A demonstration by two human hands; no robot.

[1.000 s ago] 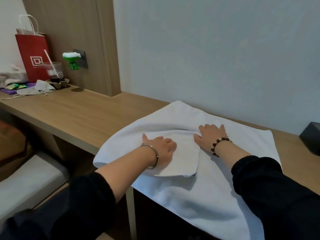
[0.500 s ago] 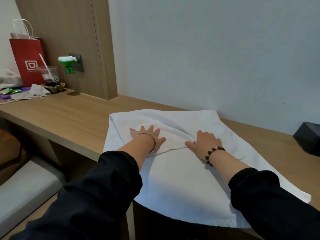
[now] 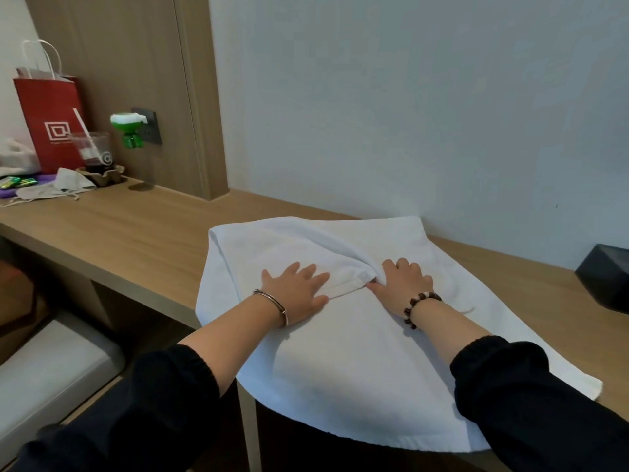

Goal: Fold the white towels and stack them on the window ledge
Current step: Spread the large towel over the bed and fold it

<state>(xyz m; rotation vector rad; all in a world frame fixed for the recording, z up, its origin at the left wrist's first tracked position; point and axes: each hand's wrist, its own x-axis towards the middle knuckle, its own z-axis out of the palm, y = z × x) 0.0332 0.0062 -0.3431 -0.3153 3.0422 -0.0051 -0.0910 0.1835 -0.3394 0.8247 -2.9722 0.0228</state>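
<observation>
Left hand is flat, fingers spread, palm pressing down on the towel; right hand has its fingers curled and thumb tucked, pinching the corner of the towel's folded-over flap. My read is that the left acts as an anchor so the lower layer can't creep, while the right holds the loose corner to pull the flap taut and line it up. A diagonal ridge runs up from the pinch point, so the flap isn't flat yet. The towel is spread on the bench, its far edge close to the wall and its near edge hanging off the bench front. The overhang puts weight on that side, which is probably another reason for the flat palm. The fold looks early, with one flap over and most of the towel in a single layer. Next move likely needs the ridge smoothed out before another fold. The risk is the towel sliding off toward the person if the palm lifts. A black box sits just right of the towel, and a red paper bag and cup are well off to its left. I can't pick out a window ledge or any finished stack.
</observation>
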